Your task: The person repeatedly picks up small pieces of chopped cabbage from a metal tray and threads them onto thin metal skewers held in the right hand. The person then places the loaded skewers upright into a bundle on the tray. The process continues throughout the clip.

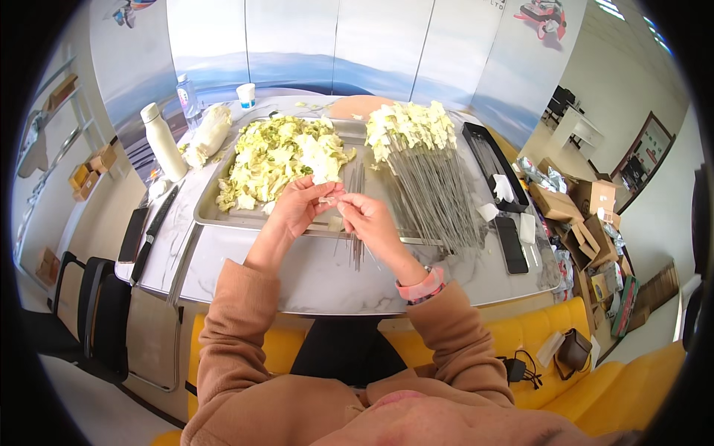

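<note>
**Cabbage skewering station: hands engaged**

White marble surface (pixel 312 275) carries a shallow steel tray (pixel 212 215) of loose pale-green cabbage pieces (pixel 279 156), within reach. Loaded skewers (pixel 420 149) lie alongside. Left hand (pixel 297 208) and right hand (pixel 368 219) pinch one small cabbage scrap (pixel 328 199) above the tray edge.

the pale marble-patterned table (pixel 312 275) carries a metal tray (pixel 223 215) at centre. a white bottle (pixel 163 141), a clear water bottle (pixel 187 97) and a small cup (pixel 246 94) stand at the far left. a black tray (pixel 491 152) and a dark phone (pixel 512 244) lie at right.
</note>
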Demonstrator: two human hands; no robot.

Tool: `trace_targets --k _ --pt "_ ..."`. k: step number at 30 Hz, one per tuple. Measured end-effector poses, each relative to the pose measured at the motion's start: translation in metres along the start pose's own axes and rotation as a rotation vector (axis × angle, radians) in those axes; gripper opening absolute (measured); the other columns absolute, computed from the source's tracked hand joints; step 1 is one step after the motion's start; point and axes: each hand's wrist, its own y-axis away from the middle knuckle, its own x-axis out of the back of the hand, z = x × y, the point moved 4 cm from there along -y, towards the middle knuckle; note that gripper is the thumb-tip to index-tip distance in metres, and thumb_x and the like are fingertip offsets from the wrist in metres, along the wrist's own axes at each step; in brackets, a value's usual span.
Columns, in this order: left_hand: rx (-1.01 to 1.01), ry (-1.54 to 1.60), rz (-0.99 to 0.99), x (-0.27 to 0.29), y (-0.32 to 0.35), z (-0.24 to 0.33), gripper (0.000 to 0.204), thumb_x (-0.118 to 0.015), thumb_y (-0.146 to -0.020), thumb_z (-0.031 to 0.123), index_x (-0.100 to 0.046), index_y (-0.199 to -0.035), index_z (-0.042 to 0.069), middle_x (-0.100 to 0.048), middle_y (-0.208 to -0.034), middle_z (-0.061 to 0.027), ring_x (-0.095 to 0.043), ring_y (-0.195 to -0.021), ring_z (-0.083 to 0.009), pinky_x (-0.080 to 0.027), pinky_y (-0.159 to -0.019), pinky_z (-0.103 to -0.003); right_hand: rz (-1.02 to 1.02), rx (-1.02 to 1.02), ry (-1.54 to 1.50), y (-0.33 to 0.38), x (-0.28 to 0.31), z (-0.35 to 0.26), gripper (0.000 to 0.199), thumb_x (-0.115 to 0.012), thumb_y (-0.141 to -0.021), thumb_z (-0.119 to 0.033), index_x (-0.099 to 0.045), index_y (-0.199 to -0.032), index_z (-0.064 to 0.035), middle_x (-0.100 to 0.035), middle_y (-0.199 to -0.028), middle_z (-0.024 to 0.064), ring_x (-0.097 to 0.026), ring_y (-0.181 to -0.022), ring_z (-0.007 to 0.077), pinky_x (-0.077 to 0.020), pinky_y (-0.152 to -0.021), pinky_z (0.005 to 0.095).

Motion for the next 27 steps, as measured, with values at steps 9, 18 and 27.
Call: trace_targets --k 9,18,27 --pt "-0.103 -0.038 0.090 -0.006 0.003 0.009 0.015 -0.061 -0.086 0.002 -0.061 -0.098 -0.006 -0.066 -0.098 -0.0167 -0.067 -0.086 -0.0214 -0.058 -0.073 -0.026 0.008 -0.021 0.455 0.066 0.016 -0.035 0.018 -0.058 -0.088 -0.010 -0.063 -0.100 0.0027 -0.056 -0.057 0.0019 -0.046 -0.051 0.0043 -0.0359 -0.046 0.0223" --pt "-0.088 -0.044 -0.052 -0.030 0.002 -0.007 0.027 -0.062 -0.088 0.008 -0.054 -0.111 -0.005 -0.060 -0.113 -0.0214 -0.065 -0.095 -0.0276 -0.056 -0.081 -0.031 0.183 0.089 0.537 0.088 0.056 -0.053 0.013 -0.056 -0.087 -0.007 -0.063 -0.091 0.0028 -0.056 -0.057 0.0035 -0.050 -0.050 0.0061 -0.0374 -0.047 0.0223" --pt "-0.137 -0.091 0.064 -0.006 0.004 -0.001 0.029 -0.060 -0.089 0.008 -0.052 -0.114 -0.005 -0.061 -0.111 -0.0184 -0.065 -0.094 -0.0248 -0.055 -0.084 -0.030 0.530 0.082 0.701 0.064 0.192 -0.049 0.016 -0.057 -0.084 -0.017 -0.066 -0.085 -0.0026 -0.059 -0.054 0.0074 -0.056 -0.048 0.0144 -0.0425 -0.050 0.0290"
